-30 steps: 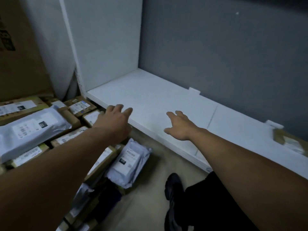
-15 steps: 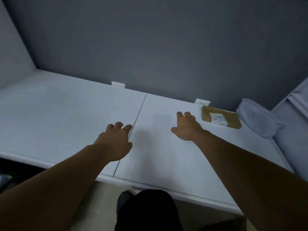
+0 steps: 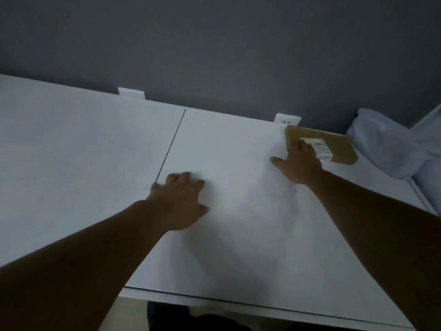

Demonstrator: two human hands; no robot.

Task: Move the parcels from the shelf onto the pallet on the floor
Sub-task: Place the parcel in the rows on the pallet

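A flat brown cardboard parcel (image 3: 334,143) with a white label lies at the back right of the white shelf (image 3: 83,151), against the grey wall. My right hand (image 3: 299,163) reaches over its near left corner, fingers stretched onto the box and thumb spread to the left. A pale grey poly-bag parcel (image 3: 391,144) slumps in the shelf's far right corner. My left hand (image 3: 183,204) hovers or rests over the middle of the shelf, fingers relaxed, holding nothing. The pallet is out of view.
A thin seam (image 3: 170,146) splits the shelf into two boards. Two small white brackets (image 3: 131,92) sit along the grey back wall (image 3: 214,44). The shelf's front edge runs along the bottom, with my dark clothing below it. A white side panel rises at the far right.
The view swung right from the pallet's parcels to the shelf. My right hand has stretched forward and right onto the brown parcel's corner. My left hand has shifted right past the seam.
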